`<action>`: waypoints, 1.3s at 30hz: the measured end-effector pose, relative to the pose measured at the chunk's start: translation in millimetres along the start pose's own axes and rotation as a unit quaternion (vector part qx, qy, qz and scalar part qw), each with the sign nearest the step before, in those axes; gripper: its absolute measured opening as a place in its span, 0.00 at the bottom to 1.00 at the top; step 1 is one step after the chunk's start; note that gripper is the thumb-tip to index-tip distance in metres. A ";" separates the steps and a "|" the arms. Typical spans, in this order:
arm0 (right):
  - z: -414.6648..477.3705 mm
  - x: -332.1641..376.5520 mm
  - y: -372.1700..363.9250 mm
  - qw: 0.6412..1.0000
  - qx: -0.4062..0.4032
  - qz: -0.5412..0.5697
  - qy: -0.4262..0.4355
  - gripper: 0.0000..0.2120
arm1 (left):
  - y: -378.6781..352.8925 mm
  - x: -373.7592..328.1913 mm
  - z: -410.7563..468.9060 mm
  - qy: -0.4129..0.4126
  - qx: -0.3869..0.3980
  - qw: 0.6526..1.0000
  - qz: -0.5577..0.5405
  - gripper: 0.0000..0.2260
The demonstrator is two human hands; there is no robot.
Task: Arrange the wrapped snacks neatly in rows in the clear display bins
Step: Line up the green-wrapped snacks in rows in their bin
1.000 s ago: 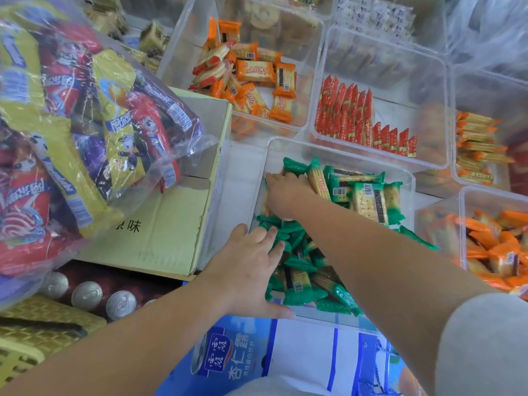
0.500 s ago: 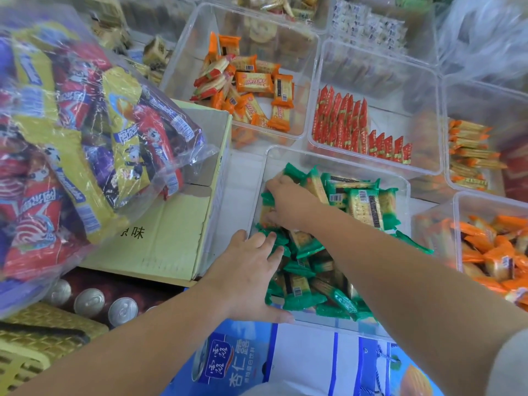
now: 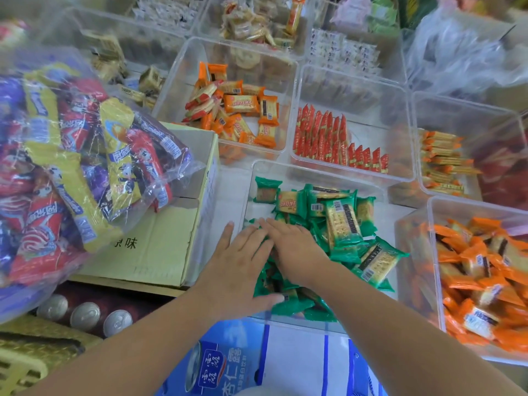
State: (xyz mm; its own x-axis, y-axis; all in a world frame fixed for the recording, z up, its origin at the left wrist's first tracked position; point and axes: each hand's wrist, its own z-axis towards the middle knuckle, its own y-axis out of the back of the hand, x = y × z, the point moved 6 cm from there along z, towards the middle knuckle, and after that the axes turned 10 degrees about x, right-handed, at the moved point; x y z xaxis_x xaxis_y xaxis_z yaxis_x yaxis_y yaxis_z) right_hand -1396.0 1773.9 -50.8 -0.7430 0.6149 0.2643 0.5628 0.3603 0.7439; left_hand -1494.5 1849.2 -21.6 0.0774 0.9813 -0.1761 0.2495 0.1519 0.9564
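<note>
A clear bin (image 3: 320, 171) in front of me holds a loose heap of green-wrapped biscuit packs (image 3: 340, 221). One green pack (image 3: 265, 190) stands apart in the bin's far left corner. My left hand (image 3: 240, 270) lies flat with straight fingers on the packs along the bin's left side, thumb pointing right. My right hand (image 3: 291, 247) lies beside it, fingers straight, pressing on the packs at the left of the heap. Neither hand grips a pack.
Around it are other clear bins: orange packs (image 3: 237, 110) behind, red packs in rows (image 3: 328, 141), orange-ended bars (image 3: 440, 164), a full orange bin (image 3: 485, 278) at right. A cardboard box (image 3: 160, 238) with a bag of snacks (image 3: 74, 167) stands left, cans (image 3: 83, 315) below it.
My right hand drew back from the bin's far left corner to the near left, beside my left hand. One green pack now stands alone in that far corner.
</note>
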 end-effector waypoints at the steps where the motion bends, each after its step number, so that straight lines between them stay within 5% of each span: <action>1: -0.2 0.3 1.7 1.000 0.002 0.012 0.002 0.39 | 1.7 4.5 4.5 0.027 0.016 1.000 0.001 0.44; 11: -7.4 -7.2 15.7 0.999 0.034 0.000 -0.004 0.38 | -26.9 22.7 41.0 0.061 0.166 0.980 0.087 0.45; 23: -49.4 -9.7 37.7 0.995 0.073 0.019 -0.073 0.30 | -20.4 22.9 36.9 0.070 0.116 0.989 0.060 0.44; 31: -53.9 -22.0 123.8 0.945 -0.248 0.200 -0.073 0.24 | -15.5 22.6 34.9 0.064 0.097 0.992 0.056 0.43; 35: -7.9 -10.6 104.9 0.975 -0.148 0.137 -0.096 0.29 | -15.6 23.9 35.2 0.064 0.096 0.992 0.056 0.44; 39: 24.4 -9.2 74.9 0.986 -0.062 0.111 -0.104 0.15 | -18.8 24.4 36.3 0.066 0.094 0.992 0.051 0.44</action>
State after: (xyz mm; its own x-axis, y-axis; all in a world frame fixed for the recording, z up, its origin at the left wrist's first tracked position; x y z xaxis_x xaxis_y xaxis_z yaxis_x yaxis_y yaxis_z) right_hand -1338.2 1812.3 -12.5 -0.5088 0.8045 0.3064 0.6442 0.1197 0.7554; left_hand -1462.2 1865.9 -52.4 -0.0115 0.9993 -0.0366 0.4234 0.0380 0.9052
